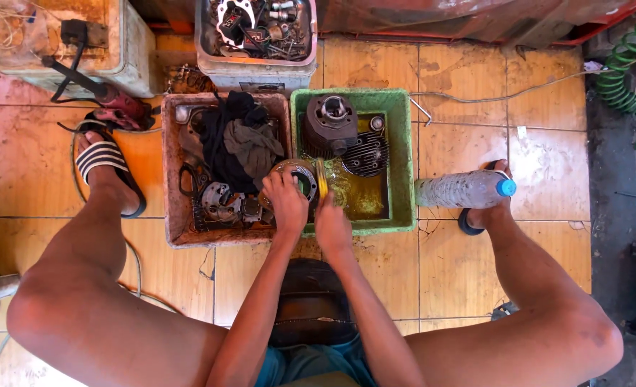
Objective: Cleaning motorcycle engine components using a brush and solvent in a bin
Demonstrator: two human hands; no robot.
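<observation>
1. Left hand point(286, 202): fingers are curled over the top of a round metal part point(298, 177), which is gripped from above.
2. Right hand point(331, 226): fingers are pressed against the part's right edge, where a yellowish ring point(323, 178) is seen; whether the ring is pinched cannot be told.
3. Round metal part: held over the shared rims of two tubs, between the pink tub point(171, 179) and the green tub point(404, 158).
4. Green tub: yellowish liquid is contained; a dark finned cylinder point(330, 123) and a finned head point(366, 154) are stood at its far end.
5. Pink tub: dark rags point(239, 140) and assorted metal parts point(221, 202) are held.
6. Grey bin point(257, 72): set beyond both tubs, filled with mixed hardware.
7. Bottle point(465, 190): clear, blue-capped, laid on its side just right of the green tub, near the right foot.
8. Sandal point(103, 161): striped, worn on the left foot, left of the pink tub.
9. Floor point(475, 107): orange tile, stained.
10. Green coiled hose point(622, 68): seen at the upper right.
</observation>
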